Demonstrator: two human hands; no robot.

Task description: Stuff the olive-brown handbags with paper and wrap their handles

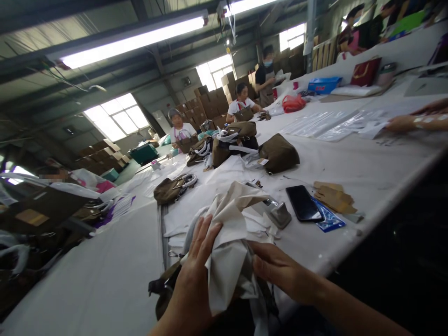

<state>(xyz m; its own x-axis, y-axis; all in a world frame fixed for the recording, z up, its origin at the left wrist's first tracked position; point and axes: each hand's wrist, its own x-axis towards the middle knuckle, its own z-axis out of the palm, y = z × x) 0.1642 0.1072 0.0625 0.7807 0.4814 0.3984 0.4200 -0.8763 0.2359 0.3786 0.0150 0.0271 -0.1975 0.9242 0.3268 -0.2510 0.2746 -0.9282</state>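
A wad of crumpled off-white paper (229, 252) stands between my two hands, above a dark olive handbag (168, 289) at the table's near edge. My left hand (194, 275) presses along the paper's left side, fingers long and close together, with the thumb hidden. On the other side my right hand (283, 270) grips the paper with bent fingers, partly covered by its folds. Most of the handbag is hidden under the paper and my hands. A small metal clip (173, 254) shows by the bag's upper left edge.
Beyond the paper lie a grey tape dispenser (278, 212), a black phone (304, 203), a blue packet (329, 219) and brown paper pieces (334, 196). Several olive bags (280, 154) sit farther up the white table (105, 280). A co-worker's hands (416, 121) handle clear plastic at right.
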